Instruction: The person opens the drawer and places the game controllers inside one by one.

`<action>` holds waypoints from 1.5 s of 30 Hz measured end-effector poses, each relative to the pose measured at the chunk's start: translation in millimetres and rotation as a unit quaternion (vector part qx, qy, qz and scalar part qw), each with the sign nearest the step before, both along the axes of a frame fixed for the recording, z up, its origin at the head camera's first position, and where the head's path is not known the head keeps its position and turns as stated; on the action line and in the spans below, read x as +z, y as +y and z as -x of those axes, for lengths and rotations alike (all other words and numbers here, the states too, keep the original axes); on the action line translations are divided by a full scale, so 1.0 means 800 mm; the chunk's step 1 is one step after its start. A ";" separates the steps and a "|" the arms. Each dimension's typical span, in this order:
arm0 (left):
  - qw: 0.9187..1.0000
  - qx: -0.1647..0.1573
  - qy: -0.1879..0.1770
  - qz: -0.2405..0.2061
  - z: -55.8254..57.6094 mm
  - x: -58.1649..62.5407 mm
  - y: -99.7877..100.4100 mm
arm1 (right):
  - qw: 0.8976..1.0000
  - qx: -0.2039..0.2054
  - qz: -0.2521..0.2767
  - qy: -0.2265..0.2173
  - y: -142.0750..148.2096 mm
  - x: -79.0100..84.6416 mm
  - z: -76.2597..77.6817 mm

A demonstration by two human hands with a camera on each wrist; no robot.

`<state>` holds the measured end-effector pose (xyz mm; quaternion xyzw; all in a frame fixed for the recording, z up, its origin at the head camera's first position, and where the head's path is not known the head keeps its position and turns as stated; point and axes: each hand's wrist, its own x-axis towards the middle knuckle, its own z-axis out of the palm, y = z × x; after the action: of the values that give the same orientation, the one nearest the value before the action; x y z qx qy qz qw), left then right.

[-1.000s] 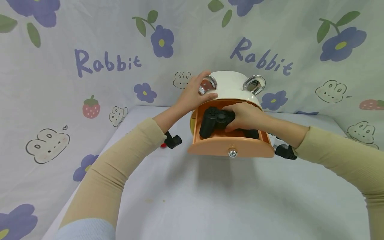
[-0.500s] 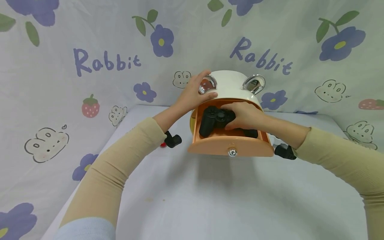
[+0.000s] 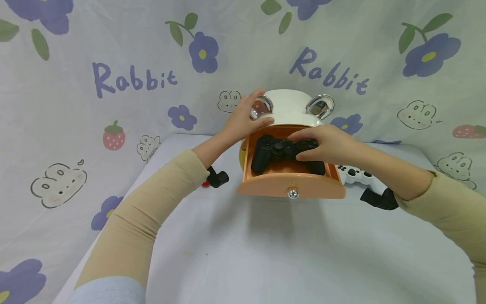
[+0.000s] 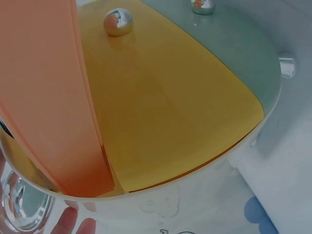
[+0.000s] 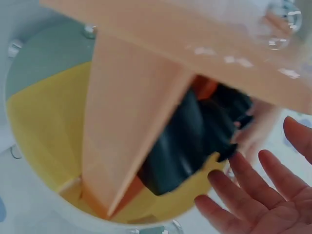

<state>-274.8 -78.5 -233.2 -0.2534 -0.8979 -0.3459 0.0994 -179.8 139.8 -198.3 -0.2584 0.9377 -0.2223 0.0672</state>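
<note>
In the head view, a black game controller lies in the pulled-out orange drawer of a rounded white cabinet with chrome loops. My left hand grips the cabinet's upper left, its thumb and fingers spanning the left chrome loop. Over the right part of the controller is my right hand, thumb and fingers apart. The right wrist view shows its loosely spread fingers beside the controller. Only fingertips of the left hand show at the bottom of the left wrist view.
A white game controller lies on the white-covered table right of the cabinet, partly behind the right forearm. A small red thing shows by the left wrist. The closed yellow drawer front and green front have chrome knobs.
My right hand has let go of the black controller and drawn back to the right, uncovering more of it and the white controller. My left hand stays on the cabinet.
</note>
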 end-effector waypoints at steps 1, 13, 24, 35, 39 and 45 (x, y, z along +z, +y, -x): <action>1.000 -0.001 0.001 0.000 0.000 0.000 0.000 | 1.000 0.001 0.003 0.002 0.002 0.002 -0.003; 1.000 -0.009 0.008 -0.008 0.002 -0.001 -0.002 | 0.994 0.036 0.087 0.058 0.031 0.007 -0.056; 1.000 -0.006 0.004 -0.005 0.002 -0.002 -0.005 | 0.958 0.156 0.174 0.167 0.018 -0.031 -0.094; 1.000 -0.016 0.008 -0.008 0.005 -0.006 -0.002 | 0.967 0.127 0.207 0.076 0.009 -0.088 -0.102; 1.000 -0.018 0.013 -0.011 0.006 -0.006 -0.003 | 0.967 0.113 0.207 0.091 0.005 -0.102 -0.099; 1.000 -0.018 0.012 -0.014 0.005 -0.004 -0.003 | 0.968 0.091 0.189 0.137 -0.001 -0.121 -0.093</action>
<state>-278.8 -81.3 -236.7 -0.2726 -0.8870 -0.3571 0.1069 -105.0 139.4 -295.4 -0.3789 0.8513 -0.3510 -0.0921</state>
